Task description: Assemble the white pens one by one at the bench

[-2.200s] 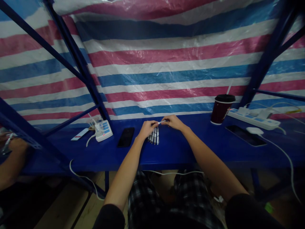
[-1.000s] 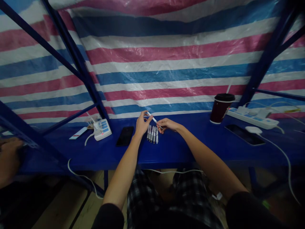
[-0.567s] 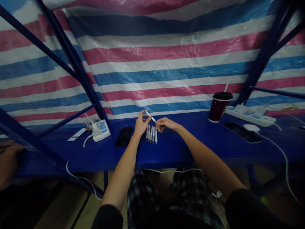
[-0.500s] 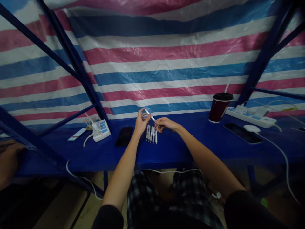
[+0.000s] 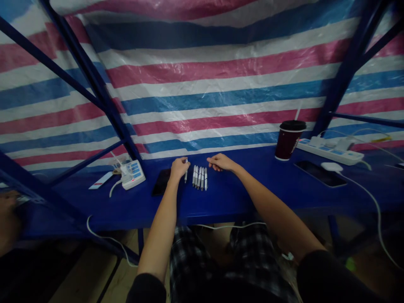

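The single pen in the left hand could slip and roll across the bench, since only a few fingers pinch it at its far end and pens are likely to roll on so smooth a top. If that hand swung right, the pen might strike the row of pens lying close by and knock them out of line. A shift left could nudge the black smartphone — the left forearm is already right beside it. The lidded paper cup, tall and with a straw, seems a smaller risk; it sits well apart, on the far right, and only a broad sweep of the right arm might tip it.

The left fingers are closed narrowly around the pen, which points toward the near edge, left of the row; whether its near tip touches the bench I cannot tell. The right hand hangs just right of the row's far end, fingers loosely curled, with no pen visible in them — whether the fingertips meet is too small to tell.
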A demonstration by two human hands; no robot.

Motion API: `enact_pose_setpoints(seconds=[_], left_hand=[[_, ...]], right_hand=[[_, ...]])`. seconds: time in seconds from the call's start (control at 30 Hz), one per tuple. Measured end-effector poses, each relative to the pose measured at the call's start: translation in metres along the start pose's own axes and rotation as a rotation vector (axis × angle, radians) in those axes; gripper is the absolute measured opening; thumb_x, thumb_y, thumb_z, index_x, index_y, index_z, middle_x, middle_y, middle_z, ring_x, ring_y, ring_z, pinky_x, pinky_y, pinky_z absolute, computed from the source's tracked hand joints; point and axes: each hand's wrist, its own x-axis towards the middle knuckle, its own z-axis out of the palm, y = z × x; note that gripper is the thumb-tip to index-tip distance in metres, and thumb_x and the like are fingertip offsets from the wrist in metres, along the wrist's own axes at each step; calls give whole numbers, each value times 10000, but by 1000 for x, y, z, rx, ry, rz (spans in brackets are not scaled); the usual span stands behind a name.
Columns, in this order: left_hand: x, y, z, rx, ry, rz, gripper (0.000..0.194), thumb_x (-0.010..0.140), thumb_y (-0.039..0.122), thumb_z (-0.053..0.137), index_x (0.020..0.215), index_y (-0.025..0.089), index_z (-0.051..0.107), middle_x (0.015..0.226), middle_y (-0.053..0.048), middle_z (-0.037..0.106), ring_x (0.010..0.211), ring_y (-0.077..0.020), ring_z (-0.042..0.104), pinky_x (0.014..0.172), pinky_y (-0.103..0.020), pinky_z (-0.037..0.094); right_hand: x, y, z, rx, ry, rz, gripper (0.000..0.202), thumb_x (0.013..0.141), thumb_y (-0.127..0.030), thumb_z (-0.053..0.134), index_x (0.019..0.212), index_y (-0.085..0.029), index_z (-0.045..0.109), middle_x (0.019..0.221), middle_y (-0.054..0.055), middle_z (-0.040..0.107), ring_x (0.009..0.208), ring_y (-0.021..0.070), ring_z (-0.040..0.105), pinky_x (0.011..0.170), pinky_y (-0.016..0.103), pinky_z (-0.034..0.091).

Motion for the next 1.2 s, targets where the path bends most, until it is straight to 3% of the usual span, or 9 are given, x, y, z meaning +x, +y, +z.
enact_pose_setpoints(seconds=[0.2,0.4,0.6,0.7,0.87,0.97,1.03,1.1,1.2], left_hand=[[-7,0,10,142,-118,63,312,818,433,709,994,189,792,1049,-171,779,1104,-328,703,942,-374,494],[-9,2,9,146,-68,134,366,937,502,564,966,203,772,845,-131,772,900,-292,730,811,-340,508],[-12,3,7,127,-45,91,393,964,500,526,969,181,754,728,-114,740,763,-270,724,754,-333,503],[-14,6,6,137,-101,39,414,968,503,518,1066,174,749,673,-95,728,666,-258,714,722,-331,508],[-19,12,10,57,-181,26,365,963,445,540,1130,186,734,642,-48,724,462,-189,642,556,-276,485],[-22,16,12,48,-230,9,330,962,395,548,1155,190,721,762,-59,765,496,-171,664,528,-248,483],[-23,20,11,73,-252,-28,343,980,398,530,1180,188,713,815,-75,777,557,-182,693,565,-251,506],[-25,25,8,134,-167,-8,375,1001,440,506,1141,174,732,882,-112,783,706,-225,734,669,-283,538],[-29,33,5,109,77,205,454,1036,497,439,1126,177,749,1062,-136,772,995,-273,719,875,-343,531]], right_hand=[[-2,-3,10,-473,-73,-63,464,888,-553,657,619,-176,676,547,9,599,552,139,540,560,262,338],[-4,-3,4,-497,-119,-29,286,804,-441,748,663,-194,712,638,10,652,612,149,569,567,258,343],[-8,-12,9,-604,-38,16,468,777,-606,748,570,-198,657,604,62,642,555,171,567,536,277,346],[-9,-17,15,-631,-54,58,349,736,-464,800,564,-195,658,626,80,652,560,186,572,528,290,345],[-12,-16,-2,-249,-56,141,374,818,-375,670,516,-179,570,485,28,532,426,115,454,432,257,311],[-14,-13,-16,175,-37,144,307,828,-351,657,604,-188,524,475,-25,460,372,64,331,353,214,214],[-15,-13,-20,400,-50,82,219,802,-305,692,694,-191,540,516,-33,490,375,57,341,332,194,213],[-14,-13,-21,529,-56,-1,176,790,-284,721,773,-190,573,570,-18,555,403,72,424,335,187,295],[-13,-13,-20,601,-57,-95,195,800,-303,760,889,-178,639,687,34,668,508,121,582,386,203,429]])
